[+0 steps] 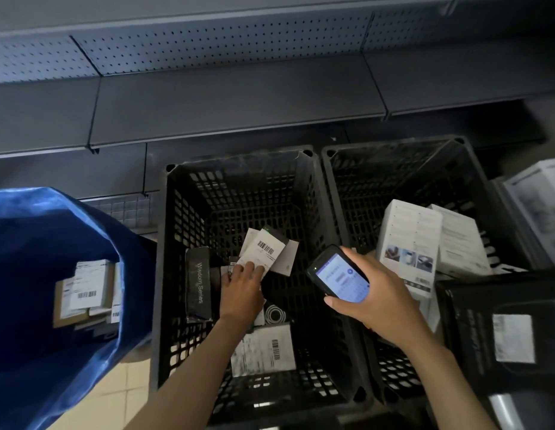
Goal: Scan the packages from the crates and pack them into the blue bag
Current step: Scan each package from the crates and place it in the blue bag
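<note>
Left hand [242, 287] reaches down into the left crate [239, 158], and its fingers pinch the near end of a small labelled package [265, 250], whose white barcode label faces up. The package is tilted, its far end raised above the crate floor. Right hand [374, 294] is curled round a handheld scanner [338, 274], thumb along the near edge. The lit screen faces up and the scanner's front end points at the labelled package, just beside it.

Around the left hand, still in the same crate, a black Wisdom Series box [198, 283] stands on edge just left of the wrist. A package printed with rings [274, 315] lies under the forearm. Nearer the camera is a flat white package [264, 349] with a barcode on its right side.

The right crate [394, 143] touches the left one side by side. It holds two white boxes [409, 240] leaning against each other beyond the right hand. A black carton [502, 330] with a white label lies across that crate's near right corner.

On the left the blue bag [37, 243] stands open beside the left crate, with labelled parcels [84, 290] stacked inside it. Beige floor [124, 389] tiles show between bag and crate. Beyond both crates runs a grey shelf [239, 103] backed by pegboard [208, 45].
</note>
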